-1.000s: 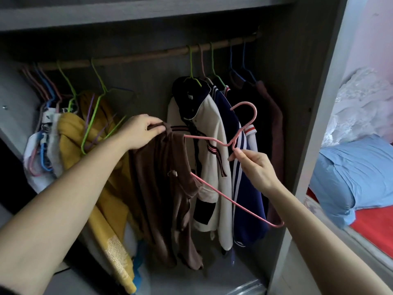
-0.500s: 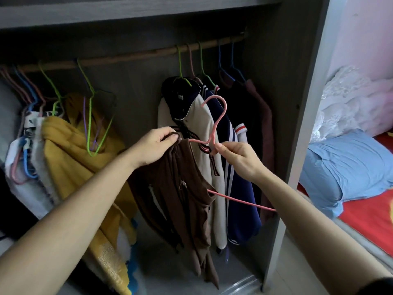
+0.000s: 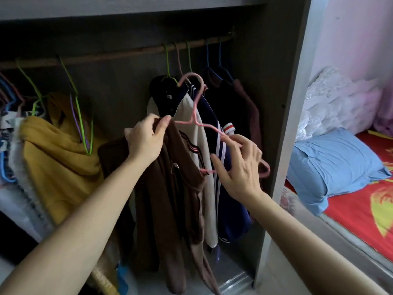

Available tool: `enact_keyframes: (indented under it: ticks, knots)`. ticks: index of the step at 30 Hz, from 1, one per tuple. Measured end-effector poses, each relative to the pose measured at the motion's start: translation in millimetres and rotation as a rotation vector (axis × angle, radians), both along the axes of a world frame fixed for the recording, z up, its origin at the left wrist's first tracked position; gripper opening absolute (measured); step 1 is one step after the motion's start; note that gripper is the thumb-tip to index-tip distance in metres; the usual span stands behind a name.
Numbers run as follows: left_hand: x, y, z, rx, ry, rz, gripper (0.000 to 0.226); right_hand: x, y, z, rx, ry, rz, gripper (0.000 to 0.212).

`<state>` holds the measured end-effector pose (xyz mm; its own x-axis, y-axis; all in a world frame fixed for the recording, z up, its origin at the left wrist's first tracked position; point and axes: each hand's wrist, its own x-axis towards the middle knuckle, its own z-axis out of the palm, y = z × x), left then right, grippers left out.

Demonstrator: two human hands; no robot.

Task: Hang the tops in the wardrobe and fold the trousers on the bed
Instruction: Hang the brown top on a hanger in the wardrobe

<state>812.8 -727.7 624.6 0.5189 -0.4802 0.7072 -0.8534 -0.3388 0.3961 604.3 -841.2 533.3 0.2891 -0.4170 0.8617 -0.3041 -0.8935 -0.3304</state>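
Between our hands: the pink hanger (image 3: 195,109) stands upright, hook uppermost, in front of the hung clothes and below the wooden rail (image 3: 127,54), not hooked on it.
Left hand: our left hand (image 3: 145,139) pinches the top edge of the brown top (image 3: 165,188), thumb and curled fingers closed on the cloth, right where the hanger's left arm ends.
Right hand: our right hand (image 3: 239,167) holds the hanger's right arm. The wire runs through our loosely curled fingers, and the thumb stands apart just above the bottom bar.
Brown top: it hangs from our left hand in long folds, inside the wardrobe opening. We cannot tell whether the hanger's arm is inside it.
Just behind: a cream and navy jacket (image 3: 187,124), a navy top with white stripes (image 3: 214,116) and darker garments hang on green, pink and blue hangers from the rail.
Further left: a mustard garment (image 3: 57,150) is draped on the rail's left half, with a bare green hanger (image 3: 84,124) in front of it. Pale clothes at the edge are blurred.
Further right: the grey wardrobe side panel (image 3: 293,103) stands beside us. Past it is the bed with a red sheet (image 3: 361,211), a blue pillow (image 3: 331,167) and white bedding (image 3: 331,99).
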Motion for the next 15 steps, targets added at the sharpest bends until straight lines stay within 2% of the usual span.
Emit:
enact_keyframes:
  ticks: [1,3,5,9,11,15]
  knots:
    - [2.9,-0.4,1.5,-0.030,0.045,0.037,0.044,-3.1,3.3,-7.8,-0.060,-0.027,-0.018,0.045]
    - [7.3,-1.3,4.2,-0.082,0.110,0.063,0.045,-5.2,9.0,-21.9,-0.102,0.014,0.100,0.041]
    - [6.6,-3.1,5.6,-0.091,0.115,0.054,0.047,-3.2,14.1,-26.9,0.017,0.133,0.242,0.046]
    - [-6.0,-8.3,5.3,-0.071,0.044,0.002,0.057,18.1,14.2,-23.9,0.161,0.328,0.310,0.059]
    - [-11.1,-10.4,4.1,-0.056,0.005,-0.020,0.060,26.3,15.7,-21.0,0.169,0.356,0.366,0.047]
    - [-7.7,-8.8,-1.0,-0.058,-0.067,-0.014,0.058,25.0,22.3,-24.4,0.077,0.193,0.453,0.016]
